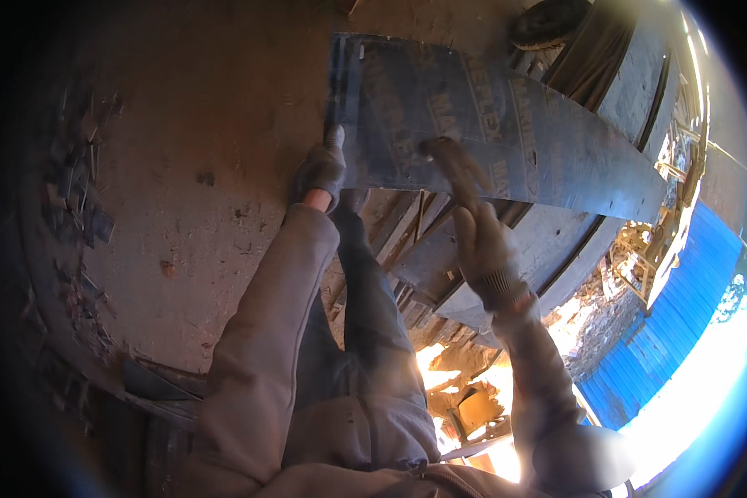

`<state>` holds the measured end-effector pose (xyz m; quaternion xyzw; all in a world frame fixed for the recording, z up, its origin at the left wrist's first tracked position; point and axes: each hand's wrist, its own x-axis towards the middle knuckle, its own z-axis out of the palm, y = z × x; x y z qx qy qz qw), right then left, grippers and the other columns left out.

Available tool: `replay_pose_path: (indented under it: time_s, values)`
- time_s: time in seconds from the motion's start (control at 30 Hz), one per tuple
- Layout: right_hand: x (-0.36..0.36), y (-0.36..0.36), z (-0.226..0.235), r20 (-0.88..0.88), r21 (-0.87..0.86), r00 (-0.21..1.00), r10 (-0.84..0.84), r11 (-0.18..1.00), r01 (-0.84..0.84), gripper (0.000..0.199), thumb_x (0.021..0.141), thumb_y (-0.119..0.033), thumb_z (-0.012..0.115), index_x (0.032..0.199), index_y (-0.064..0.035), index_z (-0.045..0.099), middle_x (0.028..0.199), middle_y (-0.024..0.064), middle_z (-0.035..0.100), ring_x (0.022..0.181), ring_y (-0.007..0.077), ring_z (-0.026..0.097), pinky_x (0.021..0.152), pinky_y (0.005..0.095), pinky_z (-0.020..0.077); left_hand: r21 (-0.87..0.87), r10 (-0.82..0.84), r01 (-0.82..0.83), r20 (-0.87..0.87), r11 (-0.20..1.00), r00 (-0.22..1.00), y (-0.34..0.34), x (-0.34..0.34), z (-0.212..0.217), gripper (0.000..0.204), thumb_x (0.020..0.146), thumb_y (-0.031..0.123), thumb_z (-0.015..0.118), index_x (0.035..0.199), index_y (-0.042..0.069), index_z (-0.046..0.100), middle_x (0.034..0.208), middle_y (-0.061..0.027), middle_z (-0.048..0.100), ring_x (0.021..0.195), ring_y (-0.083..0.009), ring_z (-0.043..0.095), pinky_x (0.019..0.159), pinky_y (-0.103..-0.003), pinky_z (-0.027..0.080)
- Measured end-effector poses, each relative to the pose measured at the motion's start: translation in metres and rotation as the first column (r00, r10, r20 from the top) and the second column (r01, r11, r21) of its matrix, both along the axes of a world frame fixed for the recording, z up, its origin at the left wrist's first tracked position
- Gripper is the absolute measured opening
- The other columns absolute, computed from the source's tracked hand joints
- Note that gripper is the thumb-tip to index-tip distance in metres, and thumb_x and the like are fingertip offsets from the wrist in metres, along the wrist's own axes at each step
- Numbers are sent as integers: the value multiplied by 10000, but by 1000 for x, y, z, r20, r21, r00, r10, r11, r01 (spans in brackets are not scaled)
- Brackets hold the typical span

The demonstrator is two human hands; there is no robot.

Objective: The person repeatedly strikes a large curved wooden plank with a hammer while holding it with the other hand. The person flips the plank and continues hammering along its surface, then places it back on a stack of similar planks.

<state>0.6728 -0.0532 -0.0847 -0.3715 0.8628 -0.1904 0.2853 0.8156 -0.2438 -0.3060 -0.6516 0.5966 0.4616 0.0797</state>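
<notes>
A long dark panel (440, 108), like film-faced plywood with pale print across it, lies ahead of me and stretches to the right. My left hand (322, 170), in a glove, grips its near left corner, the thumb pointing forward along the edge and the other fingers mostly hidden. My right hand (483, 245), gloved too, is closed round the handle of a hammer (455, 166). The hammer's head is over the panel's near part; blur keeps me from telling whether it touches. A narrow strip (344, 83) runs along the panel's left end.
Under and beside the panel are more boards (548, 249) and long slats. A dark tyre-like round thing (548, 23) lies at the far right. Scraps (83, 207) litter the dusty floor (174, 274) to the left. Blue corrugated sheeting (664, 307) stands at the right in bright light.
</notes>
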Motion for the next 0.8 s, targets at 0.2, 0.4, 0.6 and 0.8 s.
replay_pose_path:
  time_s: [0.2,0.4,0.6,0.8]
  values:
    - [10,17,0,53,525,995,83,846,-98,524,1119,-441,456,1432,-46,603,1054,235,746,867,386,745,730,479,554,195,43,-61,91,979,995,-5,-5,-3,976,980,821,330,1384,-10,645,1415,-296,621,1392,-432,541,1125,-487,471]
    - [17,8,50,47,-216,990,-132,967,139,413,1119,-308,497,1367,-1,620,1027,199,706,896,313,676,823,380,533,76,48,-40,-113,996,992,-6,2,-11,947,1000,797,321,1430,5,611,1432,-267,622,1417,-398,528,1153,-451,449]
    - [-5,-17,30,224,540,972,69,822,-183,549,1099,-509,438,1388,-80,621,1129,276,714,1101,476,674,986,519,514,117,-18,8,85,993,996,-1,3,13,964,988,816,327,1394,-2,635,1410,-276,634,1362,-424,573,1112,-458,480]
    - [-12,-9,36,131,211,991,18,976,-46,591,1084,-535,490,1206,-5,721,886,250,737,885,397,743,813,468,583,203,-57,30,130,979,990,13,4,22,980,971,834,341,1353,-10,662,1356,-287,661,1303,-456,609,1062,-496,509]
